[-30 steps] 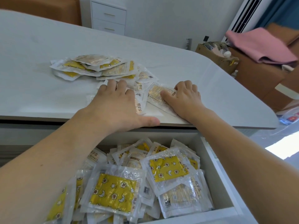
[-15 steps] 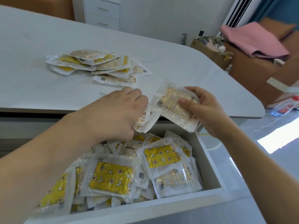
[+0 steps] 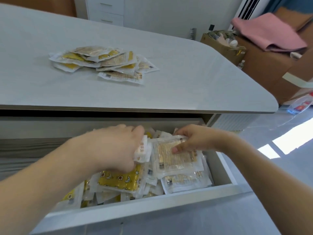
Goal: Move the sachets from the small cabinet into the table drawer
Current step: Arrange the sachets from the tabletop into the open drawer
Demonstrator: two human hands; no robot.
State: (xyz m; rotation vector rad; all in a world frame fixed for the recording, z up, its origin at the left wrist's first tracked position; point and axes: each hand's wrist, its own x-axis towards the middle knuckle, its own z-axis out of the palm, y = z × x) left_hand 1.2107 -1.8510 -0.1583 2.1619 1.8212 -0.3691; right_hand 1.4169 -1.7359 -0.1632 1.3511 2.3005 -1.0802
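Both hands down inside the open table drawer (image 3: 152, 207). Left hand (image 3: 116, 148) curled around a small white sachet (image 3: 143, 152), gripped at the fingertips, blurred. Right hand (image 3: 196, 139) pinched a clear-wrapped pale sachet (image 3: 176, 156), thumb pressed on its face, fingers tucked behind its top edge, packet lying on the heap. Drawer packed with sachets, a yellow-patterned one (image 3: 120, 179) just under the left hand, a pale one (image 3: 184, 181) against the front right. Up on the white table (image 3: 203, 78), well apart from the hands, sat a loose pile of sachets (image 3: 105, 63), overlapping. Beyond the far edge, a white small cabinet (image 3: 108, 11) against the wall. Off to the right, a cardboard box (image 3: 223, 46) and a pink cloth (image 3: 267, 34).
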